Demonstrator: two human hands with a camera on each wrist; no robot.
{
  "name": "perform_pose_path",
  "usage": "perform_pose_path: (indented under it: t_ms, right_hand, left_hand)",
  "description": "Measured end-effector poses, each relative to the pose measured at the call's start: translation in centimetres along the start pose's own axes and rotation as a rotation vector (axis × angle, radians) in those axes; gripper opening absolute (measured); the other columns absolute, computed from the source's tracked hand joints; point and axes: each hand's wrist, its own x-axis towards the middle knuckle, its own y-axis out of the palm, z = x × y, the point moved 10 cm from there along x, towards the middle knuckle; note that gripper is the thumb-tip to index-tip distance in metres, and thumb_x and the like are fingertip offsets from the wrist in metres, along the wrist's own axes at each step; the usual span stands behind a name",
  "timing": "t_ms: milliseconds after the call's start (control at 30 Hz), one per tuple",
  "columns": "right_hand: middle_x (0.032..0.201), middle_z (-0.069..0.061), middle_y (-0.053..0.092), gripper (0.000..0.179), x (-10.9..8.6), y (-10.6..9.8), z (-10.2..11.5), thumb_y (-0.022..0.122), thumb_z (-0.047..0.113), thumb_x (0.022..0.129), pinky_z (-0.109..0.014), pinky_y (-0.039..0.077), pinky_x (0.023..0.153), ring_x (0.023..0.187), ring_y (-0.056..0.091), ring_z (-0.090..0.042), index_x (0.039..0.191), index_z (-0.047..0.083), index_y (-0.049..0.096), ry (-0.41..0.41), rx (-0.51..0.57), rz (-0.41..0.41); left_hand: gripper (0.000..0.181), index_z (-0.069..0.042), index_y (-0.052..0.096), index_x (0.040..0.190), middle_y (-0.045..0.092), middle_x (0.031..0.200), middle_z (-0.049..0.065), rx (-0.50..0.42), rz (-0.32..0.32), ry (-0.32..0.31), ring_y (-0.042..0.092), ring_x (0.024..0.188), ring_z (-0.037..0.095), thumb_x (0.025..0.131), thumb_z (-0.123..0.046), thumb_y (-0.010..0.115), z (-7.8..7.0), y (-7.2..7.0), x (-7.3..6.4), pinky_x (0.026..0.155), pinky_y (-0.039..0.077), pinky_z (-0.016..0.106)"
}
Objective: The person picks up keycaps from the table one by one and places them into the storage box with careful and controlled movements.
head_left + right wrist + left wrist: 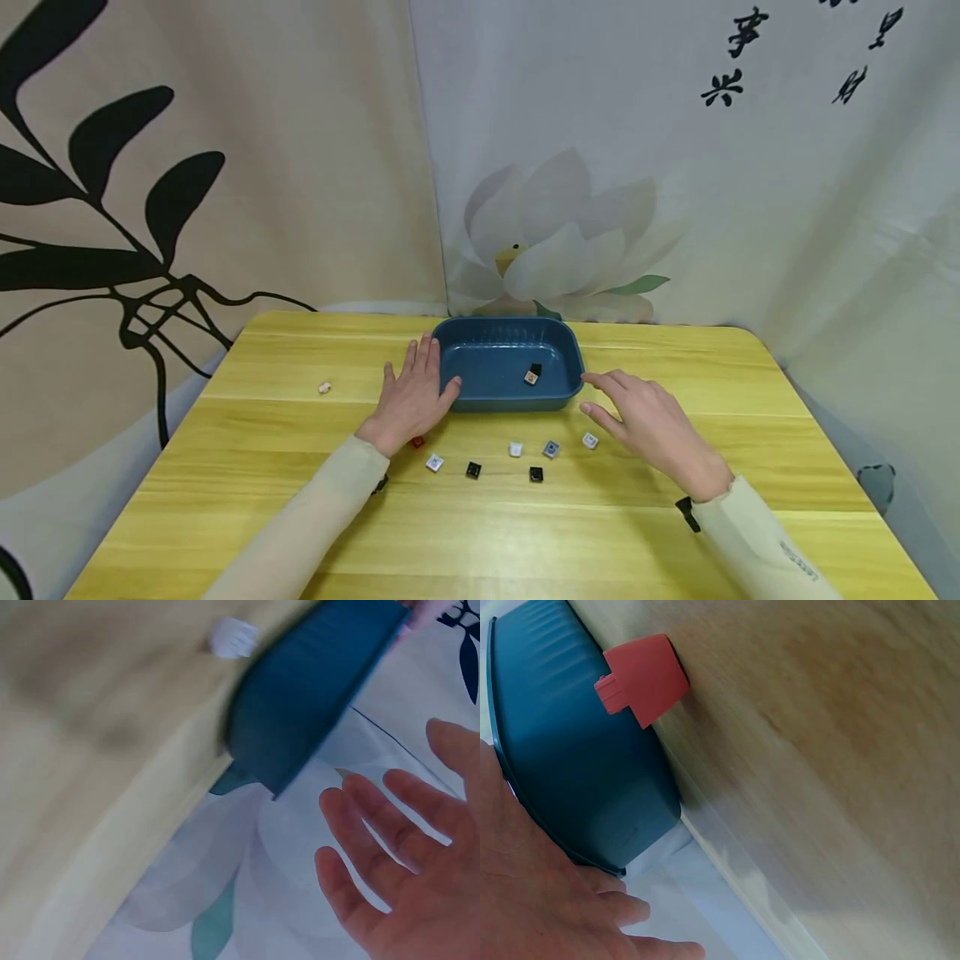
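Observation:
A blue rectangular basin (501,406) stands at the back middle of the table, with a black piece (536,368) and a pale-topped piece (531,378) inside. My left hand (411,392) lies at the basin's left rim, fingers straight and thumb by the front left corner. To the right, my right hand (651,417) is held with spread, slightly bent fingers, its index fingertip right at the basin's rim. The right wrist view shows nothing in that palm (427,900). A red keycap-like piece (649,679) sits beside the basin, partly hidden by my left hand in the head view.
Several small keycap-like pieces lie in front of the basin, among them a white one (515,449), a grey one (551,449) and a black one (473,471). Another pale piece (324,387) lies far left. A printed curtain (337,167) hangs behind the wooden table (622,533).

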Motion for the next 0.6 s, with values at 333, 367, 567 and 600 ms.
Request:
perform_pose_path:
  t_ms: [333, 367, 567, 600]
  right_hand:
    - [0.124, -0.010, 0.071, 0.046, -2.4, 2.6, -0.1, 0.072, 0.035, 0.099, -0.049, 0.058, 0.084, 0.097, 0.073, -0.028, 0.136, 0.009, 0.066, -0.041, -0.030, 0.084]
    - [0.126, -0.010, 0.071, 0.046, -2.5, 3.0, -0.1, 0.072, 0.035, 0.099, -0.049, 0.058, 0.085, 0.101, 0.072, -0.029, 0.136, 0.009, 0.066, -0.043, -0.028, 0.099]
    - [0.138, -0.015, 0.066, 0.044, -3.0, 4.3, 0.2, 0.071, 0.028, 0.100, -0.050, 0.058, 0.089, 0.112, 0.071, -0.032, 0.139, 0.009, 0.065, -0.095, -0.020, 0.161]
    - [0.140, -0.016, 0.064, 0.045, -3.1, 4.4, 0.3, 0.071, 0.028, 0.100, -0.050, 0.058, 0.088, 0.112, 0.071, -0.032, 0.140, 0.009, 0.065, -0.111, -0.022, 0.169]
  left_hand:
    - [0.083, 0.002, 0.012, 0.164, 0.003, 0.173, 0.017, -0.011, -0.006, -0.002, 0.006, 0.158, 0.038, 0.108, -0.053, 0.039, -0.1, -0.2, -0.1, 0.116, 0.013, 0.075]
    - [0.083, 0.002, 0.012, 0.164, 0.003, 0.173, 0.017, -0.012, -0.005, -0.002, 0.006, 0.158, 0.038, 0.108, -0.052, 0.039, -0.1, -0.2, -0.1, 0.116, 0.013, 0.076]
    - [0.083, 0.002, 0.011, 0.164, 0.002, 0.173, 0.017, -0.003, -0.001, -0.001, 0.006, 0.158, 0.039, 0.108, -0.053, 0.039, -0.1, 0.0, -0.1, 0.116, 0.013, 0.076]
    - [0.083, 0.003, 0.011, 0.164, 0.002, 0.173, 0.017, -0.001, -0.001, 0.000, 0.006, 0.158, 0.039, 0.108, -0.053, 0.039, -0.1, 0.0, -0.1, 0.116, 0.013, 0.076]
